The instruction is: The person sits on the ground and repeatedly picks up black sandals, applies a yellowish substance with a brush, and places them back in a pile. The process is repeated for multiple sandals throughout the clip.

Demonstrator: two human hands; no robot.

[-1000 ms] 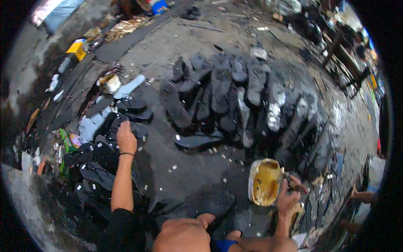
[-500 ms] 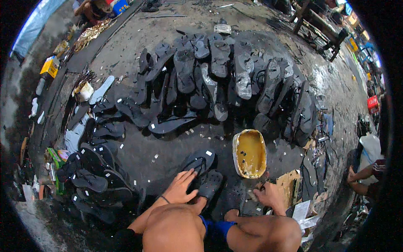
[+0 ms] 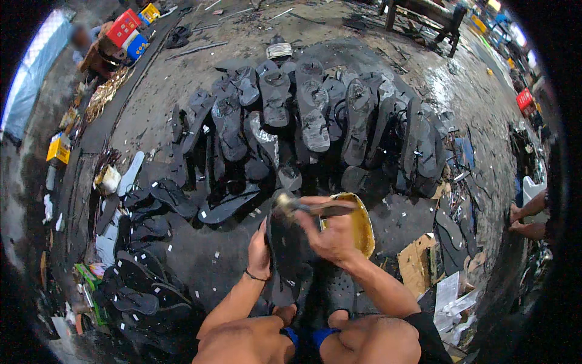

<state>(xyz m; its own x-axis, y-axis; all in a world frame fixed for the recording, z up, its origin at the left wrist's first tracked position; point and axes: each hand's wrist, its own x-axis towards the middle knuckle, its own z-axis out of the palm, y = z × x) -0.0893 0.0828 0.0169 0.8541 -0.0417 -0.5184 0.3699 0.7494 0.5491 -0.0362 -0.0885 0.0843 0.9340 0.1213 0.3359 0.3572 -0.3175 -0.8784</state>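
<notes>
My left hand (image 3: 259, 253) is closed on the edge of a black flip-flop (image 3: 284, 252), which stands on end above my feet with its sole side by the fingers. My right hand (image 3: 333, 239) grips a short-handled tool (image 3: 330, 210), smeared by motion. The tool's pale, blunt end lies at the upper end of the flip-flop; whether it is a brush or a hammer I cannot tell. Behind that hand sits an oval tub (image 3: 367, 242) of yellowish paste, partly hidden. A black clog with holes (image 3: 339, 288) is below the right forearm.
Many black flip-flops (image 3: 276, 100) lean in a wide row ahead. More are heaped at the left (image 3: 136, 300). Cardboard (image 3: 417, 264) and white scraps (image 3: 447, 297) lie at the right. A wooden bench (image 3: 421, 24) stands far off; another person's hands (image 3: 518, 218) show at the right edge.
My left hand has raised the flip-flop from the floor. My right hand has moved up and left from the floor beside the tub, now with the tool. The view has shifted.
</notes>
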